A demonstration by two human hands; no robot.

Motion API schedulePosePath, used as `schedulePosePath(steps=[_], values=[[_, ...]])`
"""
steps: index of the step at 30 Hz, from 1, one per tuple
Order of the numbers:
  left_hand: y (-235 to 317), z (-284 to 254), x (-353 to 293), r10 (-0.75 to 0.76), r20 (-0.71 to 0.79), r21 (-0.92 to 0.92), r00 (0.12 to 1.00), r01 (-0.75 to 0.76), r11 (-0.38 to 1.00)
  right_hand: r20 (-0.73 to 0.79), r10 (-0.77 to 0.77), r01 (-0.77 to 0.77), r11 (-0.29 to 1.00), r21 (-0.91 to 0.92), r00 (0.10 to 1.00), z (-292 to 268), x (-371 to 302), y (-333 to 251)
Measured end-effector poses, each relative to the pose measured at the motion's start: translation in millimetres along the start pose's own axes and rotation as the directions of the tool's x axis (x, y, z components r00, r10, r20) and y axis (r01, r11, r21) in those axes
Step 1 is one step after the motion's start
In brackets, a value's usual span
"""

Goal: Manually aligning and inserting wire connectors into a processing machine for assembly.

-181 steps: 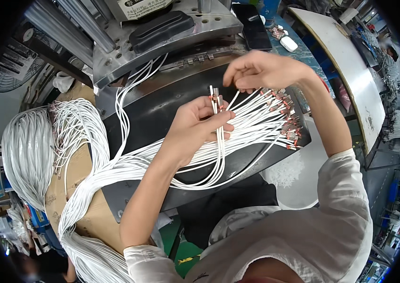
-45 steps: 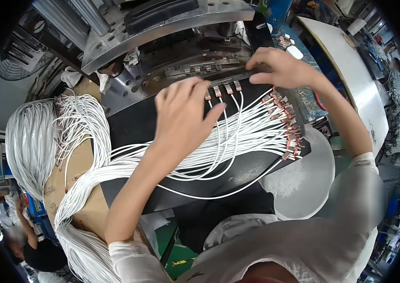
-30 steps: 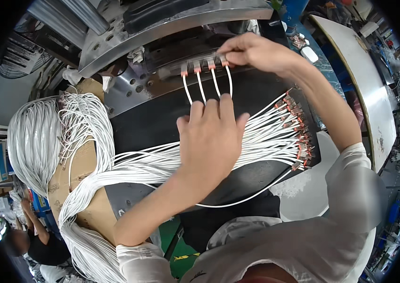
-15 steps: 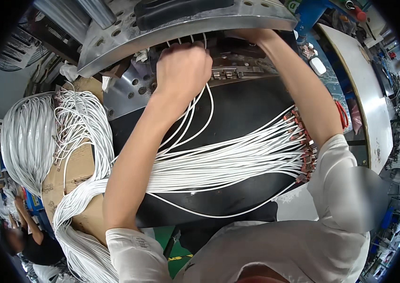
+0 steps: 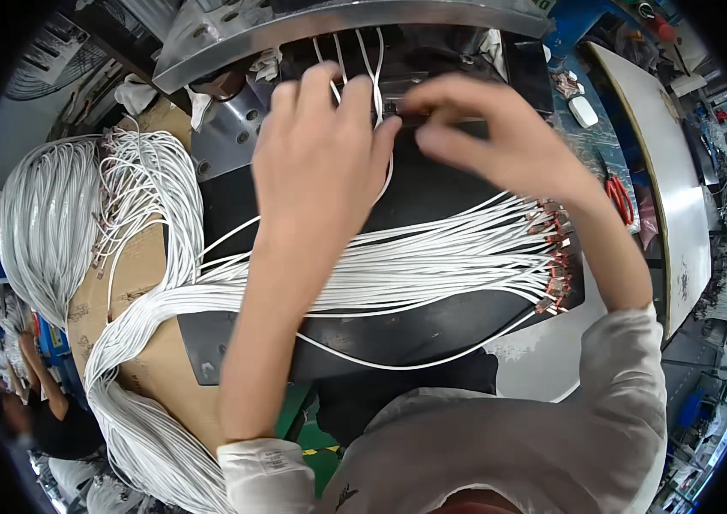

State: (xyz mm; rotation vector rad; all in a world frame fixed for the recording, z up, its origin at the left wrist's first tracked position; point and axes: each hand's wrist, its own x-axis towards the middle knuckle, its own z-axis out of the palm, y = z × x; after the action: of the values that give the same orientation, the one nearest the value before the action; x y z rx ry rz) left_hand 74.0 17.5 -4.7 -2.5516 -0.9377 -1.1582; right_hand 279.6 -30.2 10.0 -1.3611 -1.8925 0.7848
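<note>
My left hand (image 5: pixel 316 158) is over several white cables (image 5: pixel 378 60) that come down from under the metal press plate. Its fingers are bent around them, though the palm side is hidden. A loop of cable leaves below the thumb. To its right, my right hand (image 5: pixel 500 133) is slightly blurred, with thumb and fingers apart and nothing visible between them. Its fingertips are near the dark metal fixture below the press. Under my forearms a wide bundle of white cables (image 5: pixel 415 265) lies across the black work surface (image 5: pixel 380 338), with reddish-brown connector ends (image 5: pixel 556 265) at the right.
The thick metal press plate (image 5: pixel 346 30) spans the far edge. Coiled white cables (image 5: pixel 50 227) lie on cardboard (image 5: pixel 128 287) at left. Red-handled pliers (image 5: pixel 619 199) and a white computer mouse (image 5: pixel 583 111) are at right. Another person (image 5: pixel 46 411) is at far left.
Both hands have drawn back toward me from the press. My right hand has come out from under the plate and moved left. The view has shifted slightly.
</note>
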Motion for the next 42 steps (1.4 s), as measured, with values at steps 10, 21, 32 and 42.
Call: schedulePosePath(steps=[10, 21, 32, 42], values=[[68.0, -124.0, -321.3, -0.388, 0.912, -0.288, 0.131, 0.879, -0.38, 0.484, 0.748, -0.683, -0.056, 0.728, 0.454, 137.9, -303.4, 43.1], [64.6, -83.2, -340.1, -0.724, 0.688, -0.561, -0.059, 0.589, -0.581, 0.06, 0.689, -0.051, -0.035, 0.998, 0.722, 185.6, -319.6, 83.1], [44.6, -114.8, -286.0, -0.509, 0.85, -0.091, -0.135, 0.914, -0.394, 0.226, 0.523, -0.24, -0.043, 0.97, 0.821, 178.4, -302.3, 83.0], [28.0, -45.3, -68.7, 0.046, 0.461, -0.472, 0.886, 0.201, 0.858, 0.475, -0.531, 0.595, 0.803, 0.019, 0.702, 70.9, -168.1, -32.2]])
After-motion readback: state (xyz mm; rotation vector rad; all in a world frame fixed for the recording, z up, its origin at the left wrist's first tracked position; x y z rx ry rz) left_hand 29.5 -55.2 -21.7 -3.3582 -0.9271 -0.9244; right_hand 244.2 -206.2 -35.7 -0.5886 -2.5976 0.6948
